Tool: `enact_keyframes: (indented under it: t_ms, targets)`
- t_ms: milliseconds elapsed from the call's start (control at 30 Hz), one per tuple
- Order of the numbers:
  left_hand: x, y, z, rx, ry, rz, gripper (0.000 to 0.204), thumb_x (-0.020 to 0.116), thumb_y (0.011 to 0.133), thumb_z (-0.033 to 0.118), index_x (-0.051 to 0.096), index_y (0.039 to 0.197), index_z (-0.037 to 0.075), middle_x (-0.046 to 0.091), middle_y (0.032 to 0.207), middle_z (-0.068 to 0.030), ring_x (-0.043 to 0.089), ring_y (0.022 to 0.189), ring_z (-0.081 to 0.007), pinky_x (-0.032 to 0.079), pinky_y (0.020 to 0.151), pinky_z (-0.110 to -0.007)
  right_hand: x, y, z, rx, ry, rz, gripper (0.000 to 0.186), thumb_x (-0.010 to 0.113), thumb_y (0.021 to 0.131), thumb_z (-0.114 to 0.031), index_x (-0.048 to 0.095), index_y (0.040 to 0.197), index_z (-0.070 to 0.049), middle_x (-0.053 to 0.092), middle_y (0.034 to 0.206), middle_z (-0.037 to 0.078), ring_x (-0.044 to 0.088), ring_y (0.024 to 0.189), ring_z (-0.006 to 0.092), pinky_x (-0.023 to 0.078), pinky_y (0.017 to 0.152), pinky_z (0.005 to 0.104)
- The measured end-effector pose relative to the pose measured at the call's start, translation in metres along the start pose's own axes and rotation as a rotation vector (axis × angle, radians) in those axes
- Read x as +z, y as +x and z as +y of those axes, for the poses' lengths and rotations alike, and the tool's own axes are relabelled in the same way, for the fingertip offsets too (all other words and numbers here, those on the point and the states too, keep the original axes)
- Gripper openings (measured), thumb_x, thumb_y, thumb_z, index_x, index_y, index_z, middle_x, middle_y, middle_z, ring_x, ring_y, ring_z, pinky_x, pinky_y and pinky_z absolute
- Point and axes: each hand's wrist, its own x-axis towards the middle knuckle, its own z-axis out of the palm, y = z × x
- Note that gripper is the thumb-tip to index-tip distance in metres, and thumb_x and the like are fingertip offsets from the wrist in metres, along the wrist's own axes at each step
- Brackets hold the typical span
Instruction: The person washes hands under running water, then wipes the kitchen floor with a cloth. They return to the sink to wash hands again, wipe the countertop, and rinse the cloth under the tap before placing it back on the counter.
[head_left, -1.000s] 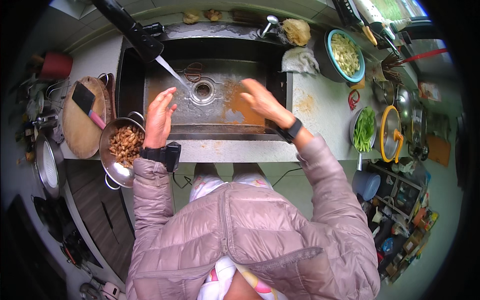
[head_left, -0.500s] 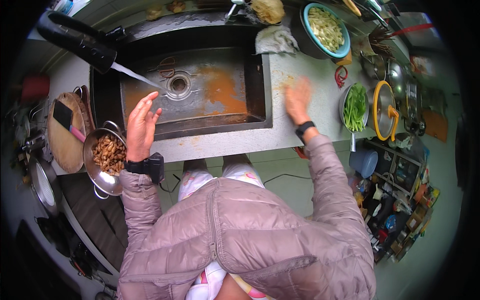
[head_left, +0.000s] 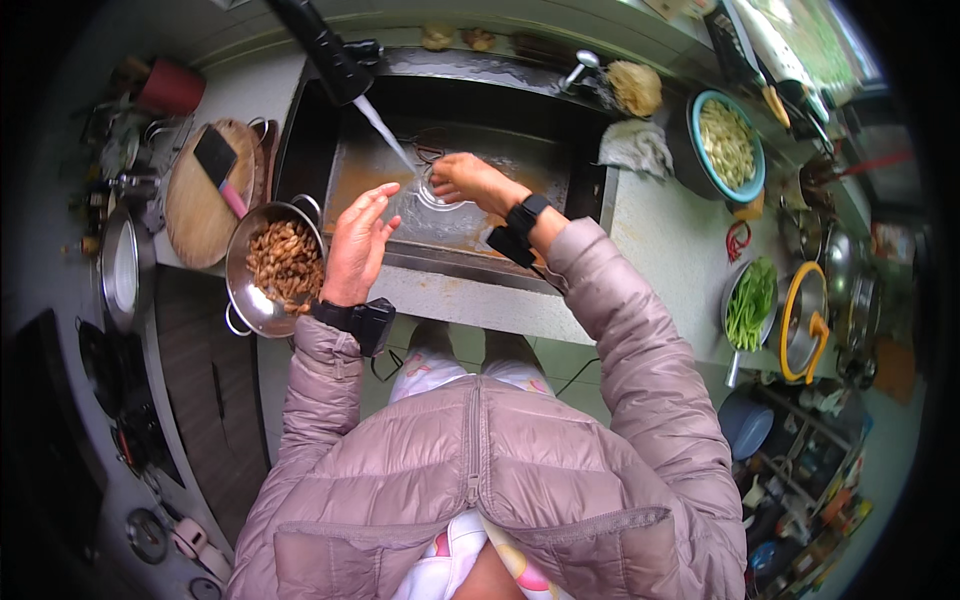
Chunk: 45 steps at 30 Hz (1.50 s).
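Water runs in a slanting stream from the black tap into the dark sink, near the drain. The right hand is over the sink, just beside the end of the stream, its fingers bent downward — whether they touch the water or close on anything, I can't tell. The left hand is raised at the sink's front edge, its fingers nearly straight and close together, the palm toward the right hand; it shows nothing in its grasp.

Scissors lie in the sink, partly hidden behind the right hand. Just beside the left wrist is a metal bowl of brown pieces — behind it, a cleaver rests on a round board. To the sink's right are a cloth, a blue-rimmed basin of pale slices, greens in a pan, and an orange-rimmed lid.
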Motion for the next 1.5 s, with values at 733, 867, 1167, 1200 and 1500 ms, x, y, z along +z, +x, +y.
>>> enact_keyframes:
  t_ms: [733, 867, 1167, 1200, 1500]
  targets:
    - [-0.031, 0.001, -0.022, -0.113, -0.049, -0.084, 0.025, 0.051, 0.099, 0.012, 0.058, 0.121, 0.002, 0.056, 0.125, -0.0047, 0.048, 0.112, -0.0098, 0.041, 0.092, -0.03, 0.043, 0.056, -0.002, -0.389, -0.84, 0.119, 0.059, 0.071, 0.077, -0.025, 0.056, 0.129, 0.0, 0.059, 0.126, 0.021, 0.056, 0.118, 0.0326, 0.043, 0.102, 0.0377]
    - [-0.021, 0.003, -0.031, -0.179, -0.004, -0.161, 0.025, 0.05, 0.099, 0.012, 0.058, 0.121, 0.002, 0.055, 0.126, -0.0044, 0.048, 0.112, -0.0097, 0.041, 0.093, -0.03, -0.016, -0.015, 0.045, -0.395, -0.943, 0.396, 0.047, 0.064, 0.087, -0.023, 0.056, 0.127, 0.0, 0.055, 0.13, 0.023, 0.051, 0.124, 0.0361, 0.041, 0.105, 0.0419]
    - [-0.015, -0.024, -0.037, -0.131, 0.049, -0.095, 0.025, 0.052, 0.099, 0.013, 0.059, 0.121, 0.004, 0.057, 0.124, -0.0023, 0.049, 0.109, -0.0085, 0.04, 0.093, -0.029, -0.203, -0.168, 0.155, 0.018, -1.166, 1.257, 0.073, 0.051, 0.094, -0.043, 0.031, 0.145, 0.003, 0.029, 0.151, 0.027, 0.024, 0.142, 0.0396, 0.017, 0.117, 0.0468]
    - [-0.013, -0.027, -0.04, -0.128, 0.055, -0.087, 0.025, 0.052, 0.099, 0.013, 0.059, 0.121, 0.004, 0.057, 0.124, -0.0021, 0.049, 0.109, -0.0083, 0.04, 0.092, -0.029, -0.203, -0.161, 0.156, 0.022, -1.163, 1.293, 0.074, 0.05, 0.093, -0.045, 0.03, 0.146, 0.003, 0.028, 0.151, 0.027, 0.023, 0.143, 0.0392, 0.016, 0.117, 0.0468]
    - [0.032, -0.035, -0.053, -0.052, 0.06, -0.14, 0.026, 0.054, 0.098, 0.014, 0.059, 0.121, 0.005, 0.056, 0.125, -0.0024, 0.048, 0.109, -0.0087, 0.041, 0.093, -0.031, -0.073, -0.092, 0.115, -0.443, -1.053, 0.631, 0.073, 0.052, 0.093, -0.041, 0.032, 0.141, 0.009, 0.034, 0.146, 0.031, 0.029, 0.14, 0.0406, 0.024, 0.116, 0.0422]
